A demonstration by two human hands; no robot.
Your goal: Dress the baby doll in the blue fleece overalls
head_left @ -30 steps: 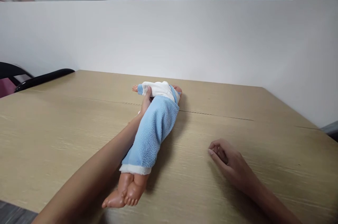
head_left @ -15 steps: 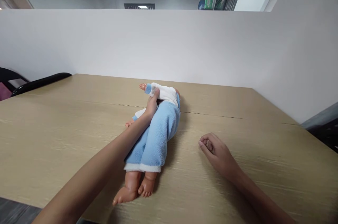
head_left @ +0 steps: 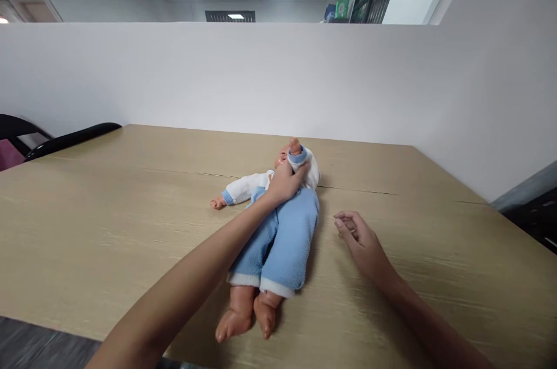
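Observation:
A baby doll [head_left: 289,235] in light blue fleece trousers and a white top lies on its back on the wooden table, feet toward me. Its head is partly hidden behind its raised arm. My left hand [head_left: 287,180] is closed around that white sleeve with the blue cuff, over the doll's chest. The doll's other arm stretches out to the left on the tabletop. Right of the doll and apart from it, my right hand [head_left: 359,241] hovers low over the table or rests on it, fingers loosely curled, slightly apart from the thumb, with nothing in them.
The wooden table [head_left: 130,206] reaches back to a white partition wall [head_left: 261,79]. Black chair parts [head_left: 73,140] stand at the left edge, with something pink [head_left: 9,154] beside them. A dark object [head_left: 533,215] shows beyond the right edge.
The doll has rolled from its side onto its back. My left hand moved right with the doll's arm, which now points up. My right hand's fingers have loosened slightly.

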